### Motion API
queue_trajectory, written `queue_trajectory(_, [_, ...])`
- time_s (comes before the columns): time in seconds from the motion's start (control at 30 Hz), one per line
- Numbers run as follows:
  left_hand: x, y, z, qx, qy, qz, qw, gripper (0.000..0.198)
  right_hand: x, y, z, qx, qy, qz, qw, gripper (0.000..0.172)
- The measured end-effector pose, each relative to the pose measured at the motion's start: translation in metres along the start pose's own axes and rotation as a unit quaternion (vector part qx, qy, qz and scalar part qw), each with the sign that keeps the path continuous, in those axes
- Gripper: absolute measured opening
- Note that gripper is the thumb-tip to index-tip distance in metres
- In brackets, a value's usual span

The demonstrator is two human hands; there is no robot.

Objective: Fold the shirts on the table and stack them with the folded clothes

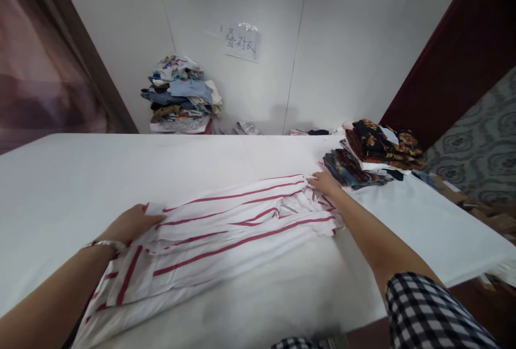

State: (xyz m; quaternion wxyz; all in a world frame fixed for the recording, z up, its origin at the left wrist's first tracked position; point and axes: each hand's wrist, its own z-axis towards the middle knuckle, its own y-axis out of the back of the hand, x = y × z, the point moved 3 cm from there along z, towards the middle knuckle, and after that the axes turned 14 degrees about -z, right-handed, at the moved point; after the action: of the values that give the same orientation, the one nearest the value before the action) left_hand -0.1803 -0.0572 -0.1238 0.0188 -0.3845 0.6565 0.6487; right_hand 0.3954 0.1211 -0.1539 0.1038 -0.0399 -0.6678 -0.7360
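A white shirt [242, 230] with red stripes lies on the white table, partly folded into a long strip that slants up toward the right. My left hand [139, 222], with a bracelet at the wrist, grips the shirt's far left edge, thumb on top and the other fingers hidden by cloth. At the far right corner, my right hand [327, 183] pinches the fabric between thumb and fingers. Loose, crumpled cloth shows near the right end, and the shirt's near left part spreads toward me.
Folded clothes [385, 142] are stacked on the right of the white table [100, 169], beside a lower dark pile [346, 169]. A tall clothes heap [183, 96] stands behind the far edge. A handwritten sign [242, 42] hangs on the wall.
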Motion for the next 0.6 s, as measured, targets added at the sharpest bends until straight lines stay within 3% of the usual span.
queue_trajectory(0.07, [-0.013,0.005,-0.008,0.028,-0.005,-0.017,0.999,0.027,0.005,0.003,0.000,-0.010,-0.017,-0.026,0.999,0.030])
queue_trajectory(0.2, [-0.022,0.023,-0.019,-0.024,-0.006,-0.049,0.998,0.028,0.008,0.013,0.004,-0.057,-0.044,-0.052,0.996,0.035])
queue_trajectory(0.33, [-0.018,0.013,-0.023,0.023,-0.009,-0.004,1.000,0.028,0.007,0.010,0.001,-0.052,-0.052,-0.068,0.995,0.032])
queue_trajectory(0.5, [-0.019,0.001,-0.032,0.041,-0.029,0.003,0.999,0.058,0.016,0.010,-0.010,-0.051,-0.042,-0.069,0.995,0.044])
queue_trajectory(0.6, [-0.018,0.004,-0.036,0.021,-0.018,0.006,1.000,0.069,0.049,0.023,-0.022,-0.108,0.041,-0.031,0.993,0.051])
